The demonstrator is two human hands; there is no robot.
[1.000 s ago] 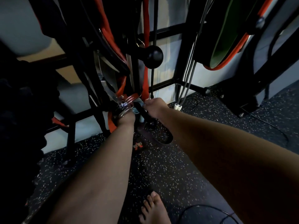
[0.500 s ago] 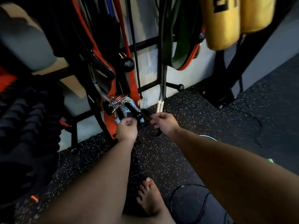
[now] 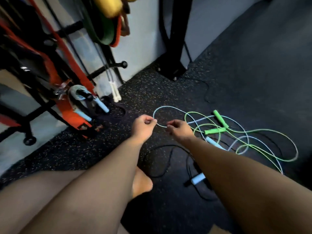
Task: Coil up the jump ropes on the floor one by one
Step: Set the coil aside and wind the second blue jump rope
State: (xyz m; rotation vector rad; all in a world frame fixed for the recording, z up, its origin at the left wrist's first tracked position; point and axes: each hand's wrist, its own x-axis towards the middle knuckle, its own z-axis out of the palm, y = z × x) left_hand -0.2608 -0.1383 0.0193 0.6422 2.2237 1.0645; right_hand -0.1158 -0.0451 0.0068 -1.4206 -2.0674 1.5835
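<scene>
1. Speckled black floor (image 3: 101,146), rack (image 3: 42,102) along the wall edge.
2. Blue jump rope (image 3: 170,108): loose on the floor, tangled with green jump rope (image 3: 253,132).
3. Left hand (image 3: 143,125), right hand (image 3: 180,130): each pinching the blue cord.
4. Step: starting this coil. Next, likely: gather loops, free it from the green.

We see our left hand (image 3: 143,126) and right hand (image 3: 179,130) bare, forearms unsleeved, one foot (image 3: 141,183) shoeless.
</scene>
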